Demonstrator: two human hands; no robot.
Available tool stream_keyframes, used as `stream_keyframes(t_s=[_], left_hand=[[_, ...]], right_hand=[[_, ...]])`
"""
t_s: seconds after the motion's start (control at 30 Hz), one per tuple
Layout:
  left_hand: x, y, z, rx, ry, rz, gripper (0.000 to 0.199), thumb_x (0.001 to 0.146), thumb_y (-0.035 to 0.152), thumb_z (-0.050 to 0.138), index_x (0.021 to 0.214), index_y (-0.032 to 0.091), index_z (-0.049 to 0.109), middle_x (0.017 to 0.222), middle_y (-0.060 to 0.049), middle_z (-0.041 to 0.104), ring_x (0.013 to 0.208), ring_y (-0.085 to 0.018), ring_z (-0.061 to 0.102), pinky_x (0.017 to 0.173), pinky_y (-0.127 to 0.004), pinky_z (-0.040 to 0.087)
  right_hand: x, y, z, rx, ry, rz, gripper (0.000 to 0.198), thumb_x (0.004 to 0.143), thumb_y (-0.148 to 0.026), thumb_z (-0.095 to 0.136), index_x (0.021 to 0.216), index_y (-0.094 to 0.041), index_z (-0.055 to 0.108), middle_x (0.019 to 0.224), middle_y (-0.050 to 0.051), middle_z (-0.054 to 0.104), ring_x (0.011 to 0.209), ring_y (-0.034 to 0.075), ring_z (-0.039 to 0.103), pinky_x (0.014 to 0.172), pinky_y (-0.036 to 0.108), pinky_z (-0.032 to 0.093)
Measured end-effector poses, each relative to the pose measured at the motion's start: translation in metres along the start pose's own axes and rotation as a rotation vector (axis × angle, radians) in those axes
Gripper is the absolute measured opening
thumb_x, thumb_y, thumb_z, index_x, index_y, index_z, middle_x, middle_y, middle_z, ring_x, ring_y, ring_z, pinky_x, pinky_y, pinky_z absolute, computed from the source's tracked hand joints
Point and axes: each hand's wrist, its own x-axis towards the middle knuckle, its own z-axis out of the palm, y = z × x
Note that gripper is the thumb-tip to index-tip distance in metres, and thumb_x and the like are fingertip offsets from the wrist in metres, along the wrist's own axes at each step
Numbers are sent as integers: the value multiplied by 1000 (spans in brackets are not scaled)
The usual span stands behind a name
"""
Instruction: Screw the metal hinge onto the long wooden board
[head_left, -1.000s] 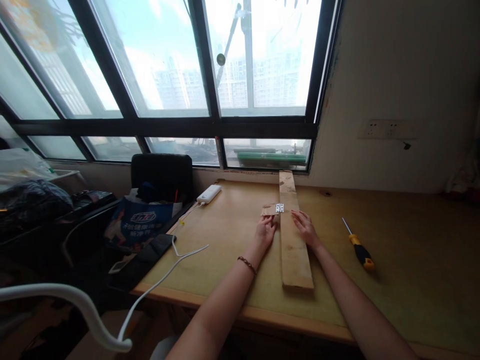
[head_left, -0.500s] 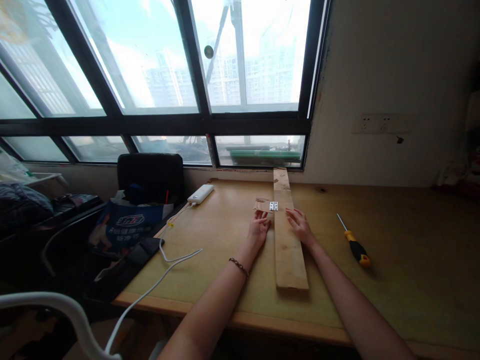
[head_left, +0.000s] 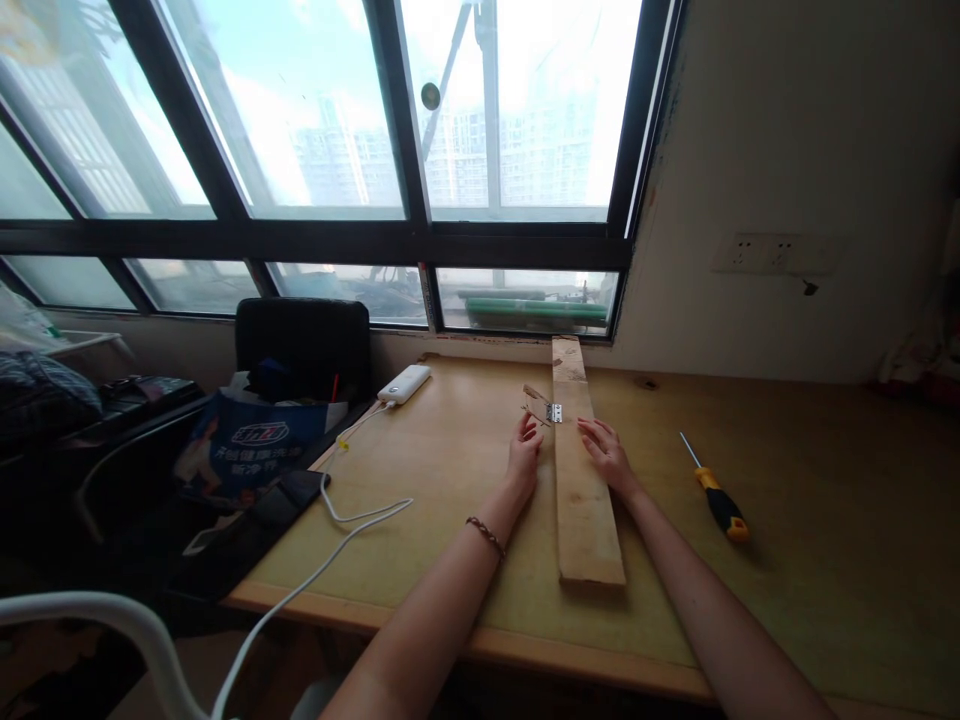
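A long wooden plank point(head_left: 586, 500) lies lengthwise on the table, its far end near the window. A small silver hinge point(head_left: 556, 412) sits on the plank's left edge and joins it to a small wooden piece point(head_left: 535, 402), which is tilted up at its left side. My left hand point(head_left: 524, 447) has its fingers closed on the near, outer edge of that small piece; the exact grip is partly hidden. Across the plank's right edge, my right hand point(head_left: 606, 455) rests with fingers stretched out on the wood. Right of it lies a yellow and black screwdriver point(head_left: 721, 505).
A white power bank point(head_left: 405, 384) lies at the table's back left, with a white cable point(head_left: 360, 524) running over the left side. A black chair point(head_left: 301, 345) with a blue bag point(head_left: 255, 450) stands left of the table point(head_left: 450, 480). Windows and a wall bound the far side.
The small wooden piece has swung from about flat to tilted, its left side raised by my left hand. My right hand stays on the plank. The whole view has shifted slightly.
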Motion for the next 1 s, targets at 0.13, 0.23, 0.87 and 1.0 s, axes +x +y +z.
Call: stream_keyframes(t_s=[0.13,0.23,0.87,1.0], left_hand=[[-9,7,5,220,27,153,44,64,9,61,105,27,62,109,-4,49,113,-21,41,101,-30,25],[-15,12,9,342,14,250,37,65,12,63,98,28,66,110,-5,47,119,-22,34,106,-30,16],[-19,7,13,450,-99,342,18,70,20,64,85,28,71,112,-7,49,122,-25,30,107,-36,9],[-18,3,12,494,-108,357,19,70,20,64,87,28,70,112,-7,49,121,-25,32,107,-36,10]], right_hand=[[0,0,0,-1,4,-4,37,83,-46,45,110,-25,60,121,4,57,121,24,38,104,46,28],[0,1,0,2,8,-10,38,83,-46,45,111,-25,59,120,4,57,121,23,38,105,45,27],[1,19,7,132,96,109,57,84,-53,38,131,-22,41,137,9,41,127,24,36,108,45,25],[2,17,5,104,106,96,59,84,-52,37,134,-20,37,141,9,35,131,23,29,109,45,22]])
